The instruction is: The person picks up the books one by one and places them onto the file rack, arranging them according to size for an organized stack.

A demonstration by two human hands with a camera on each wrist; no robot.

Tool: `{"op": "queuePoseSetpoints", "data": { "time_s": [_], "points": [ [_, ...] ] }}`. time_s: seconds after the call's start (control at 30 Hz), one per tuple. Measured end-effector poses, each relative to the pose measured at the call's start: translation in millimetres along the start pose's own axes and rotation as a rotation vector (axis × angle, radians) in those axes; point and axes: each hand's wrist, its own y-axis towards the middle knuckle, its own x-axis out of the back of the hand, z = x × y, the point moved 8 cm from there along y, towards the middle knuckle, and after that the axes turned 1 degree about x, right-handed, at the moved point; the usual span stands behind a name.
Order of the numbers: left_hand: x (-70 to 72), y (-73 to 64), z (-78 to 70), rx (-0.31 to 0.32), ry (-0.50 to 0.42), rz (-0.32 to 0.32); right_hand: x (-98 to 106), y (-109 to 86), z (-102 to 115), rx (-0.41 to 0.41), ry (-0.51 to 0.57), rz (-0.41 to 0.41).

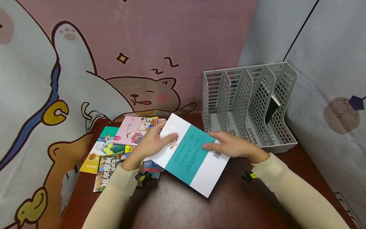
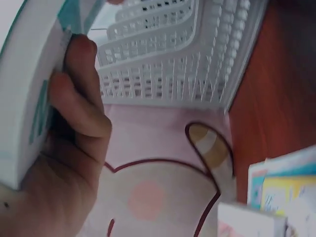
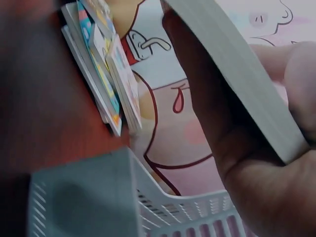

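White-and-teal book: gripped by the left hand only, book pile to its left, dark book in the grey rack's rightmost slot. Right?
Not only the left hand: the head view shows the right hand gripping the white-and-teal book too. The rest stands: book pile to its left, dark book in the rightmost slot of the grey rack.

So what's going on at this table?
Someone is holding a white-and-teal book above the table, gripping it with the left hand and the right hand. Other books lie in an overlapping pile on the left. On the right stands a grey rack, with a dark book in its rightmost slot.
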Motion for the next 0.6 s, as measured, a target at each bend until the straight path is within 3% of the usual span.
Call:
{"op": "queuePoseSetpoints", "data": {
  "time_s": [0.17, 0.27, 0.47, 0.6],
  "points": [
    [15.2, 7.5, -0.1, -0.035, 0.167, -0.13, 1, -1.4, -8, -0.012, 0.014, -0.112],
    [26.3, 9.0, 0.6, -0.062, 0.184, -0.227, 5, -3.9, -10, -0.014, 0.044, -0.189],
    [35.8, 5.5, 6.8, -0.046, 0.02, -0.35, 8, -4.7, -6, 0.045, 0.175, -0.295],
    [22.1, 5.5, 5.0, -0.064, -0.208, -0.364, 8, -0.2, -5, 0.103, 0.236, -0.403]
  ]
}}
